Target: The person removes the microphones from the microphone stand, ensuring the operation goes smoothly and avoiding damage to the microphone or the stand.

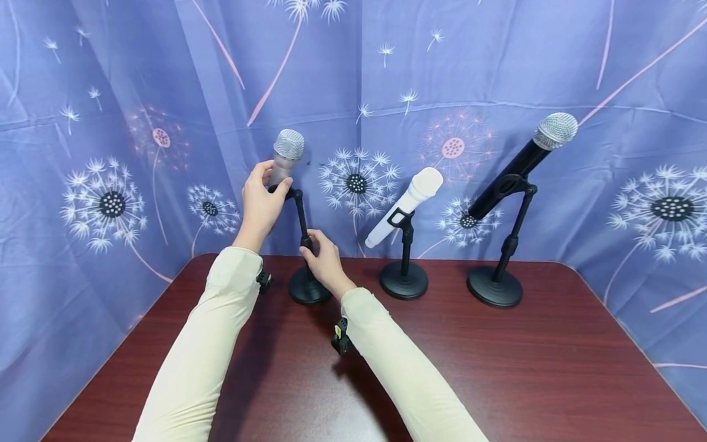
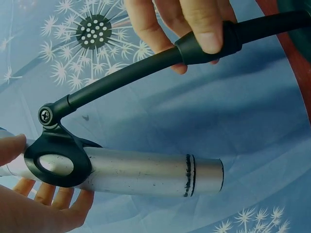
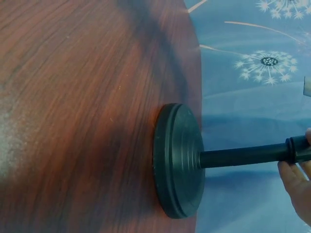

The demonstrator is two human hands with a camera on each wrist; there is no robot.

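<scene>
A silver microphone (image 1: 289,145) sits in the clip (image 2: 58,155) of a black desk stand (image 1: 301,215) at the back left of the table. My left hand (image 1: 262,199) holds the microphone's body close to the clip, thumb on one side and fingers on the other. Lower down, my right hand (image 1: 327,261) grips the stand's pole at its thicker collar (image 2: 209,44). The round base (image 3: 182,162) rests flat on the table. In the left wrist view the microphone's tail end passes out through the clip.
A white microphone (image 1: 405,205) leans in a second stand (image 1: 405,279) to the right. Farther right, a black microphone with a silver head (image 1: 519,162) leans in a third stand (image 1: 495,286). Behind the dark red table (image 1: 530,368) hangs a blue dandelion-print curtain (image 1: 353,73).
</scene>
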